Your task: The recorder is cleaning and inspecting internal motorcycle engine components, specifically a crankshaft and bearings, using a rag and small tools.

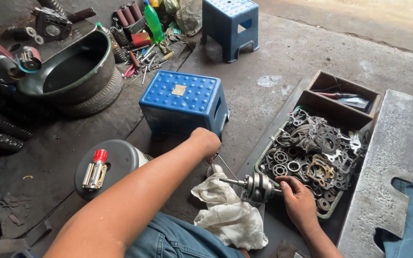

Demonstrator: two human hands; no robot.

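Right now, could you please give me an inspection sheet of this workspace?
Surface: dirty concrete floor, dark mat at left.
Job's things: metal crankshaft lying over a white rag; thin rod beside it.
Clutter: tray of bearings and gaskets; wooden box; two blue stools, the nearer; black basin on a tyre; loose tools; green bottle; red-capped part on a round lid.
Hands: left hand at the rod's upper end; right hand gripping the crankshaft's end.
Cables: nothing seen.
Surroundings: metal plate at right.
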